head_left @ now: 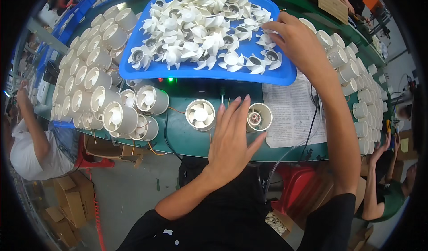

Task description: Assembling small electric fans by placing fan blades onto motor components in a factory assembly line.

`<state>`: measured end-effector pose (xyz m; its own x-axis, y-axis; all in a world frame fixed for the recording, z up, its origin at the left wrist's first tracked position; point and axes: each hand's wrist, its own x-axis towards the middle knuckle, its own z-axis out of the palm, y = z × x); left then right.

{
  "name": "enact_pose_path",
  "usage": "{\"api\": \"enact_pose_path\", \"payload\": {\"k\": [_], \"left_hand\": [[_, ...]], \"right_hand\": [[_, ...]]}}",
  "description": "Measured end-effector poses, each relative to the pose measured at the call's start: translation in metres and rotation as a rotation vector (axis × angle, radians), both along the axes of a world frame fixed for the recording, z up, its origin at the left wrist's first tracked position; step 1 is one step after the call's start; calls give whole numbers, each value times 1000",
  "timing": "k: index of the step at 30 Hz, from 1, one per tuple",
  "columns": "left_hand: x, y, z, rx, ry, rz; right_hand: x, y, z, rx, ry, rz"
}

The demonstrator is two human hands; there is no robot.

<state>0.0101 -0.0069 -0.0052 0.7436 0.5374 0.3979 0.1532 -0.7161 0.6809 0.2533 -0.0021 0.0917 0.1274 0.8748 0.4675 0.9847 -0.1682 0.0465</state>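
My left hand [229,139] lies over the bench with its fingers stretched and apart. It rests between a white fan in a round housing [200,115] and an open housing [259,117] that shows a small motor core inside. The thumb is close to that open housing; whether it touches, I cannot tell. Across the right rim of a blue tray [285,75] reaches my right hand [298,41], fingers bent but apart. Its fingertips are at a white fan impeller [266,40], with no clear grip on it. Many loose white impellers [189,28] are heaped in the tray.
Housings with fans [102,97] are stacked at the left, some with wires hanging over the edge. More white housings [363,99] stand at the right. A printed paper sheet [292,113] covers the green bench, crossed by cables. Co-workers sit at both sides.
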Motion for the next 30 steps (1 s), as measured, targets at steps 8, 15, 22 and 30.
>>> {"api": "enact_pose_path", "payload": {"k": [8, 15, 22, 30], "left_hand": [[-2, 4, -1, -44, -8, -45], [-6, 6, 4, -71, -19, -99], [-6, 5, 0, -125, -11, -85], [-5, 3, 3, -91, 8, -115]], "right_hand": [[-8, -2, 13, 86, -359, 168], [-54, -91, 6, 191, -381, 530], [-69, -115, -11, 134, -154, 412], [-108, -115, -26, -123, 1319, -258]]}}
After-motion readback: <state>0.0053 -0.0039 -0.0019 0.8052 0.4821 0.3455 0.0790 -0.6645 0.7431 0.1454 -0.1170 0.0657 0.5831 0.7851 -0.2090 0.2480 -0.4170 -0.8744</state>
